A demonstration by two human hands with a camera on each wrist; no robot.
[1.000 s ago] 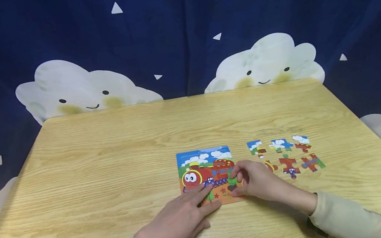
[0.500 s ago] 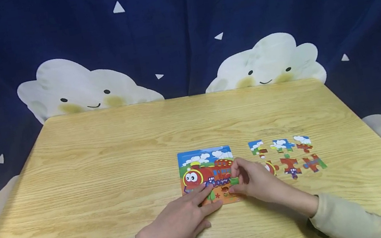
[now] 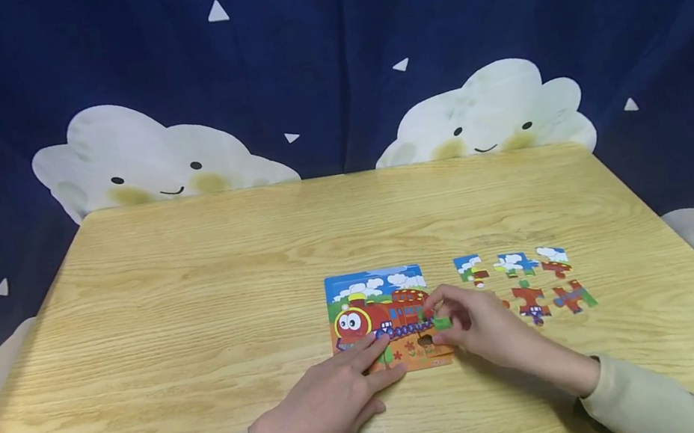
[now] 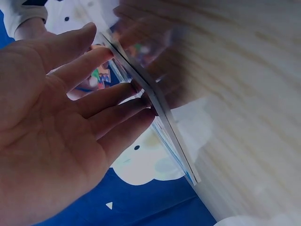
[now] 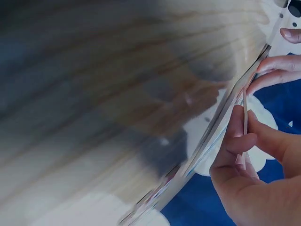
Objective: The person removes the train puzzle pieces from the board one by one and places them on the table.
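Observation:
A train picture puzzle board [image 3: 370, 276] lies flat on the table. My left hand [image 3: 319, 410] rests on its lower left part, fingers extended; in the left wrist view those fingers [image 4: 124, 120] reach the board's edge. Over the board's lower right side, my right hand [image 3: 487, 327] pinches a puzzle piece [image 3: 443, 323] with green on it. The right wrist view shows this piece [image 5: 245, 113] edge-on, tilted up between thumb and fingers close over the board. Part of the board's right side is hidden by the right hand.
Several loose puzzle pieces lie in two rows right of the board, among them a sky piece [image 3: 515, 265] and a red piece [image 3: 531, 301]. One in the lower row is mostly covered by the right hand. The wooden table [image 3: 192, 271] ends at a dark blue curtain [image 3: 319, 39].
My right hand has shifted the pinched puzzle piece slightly to the right and changed its tilt. The left hand stays on the board, and the visible loose pieces lie as before.

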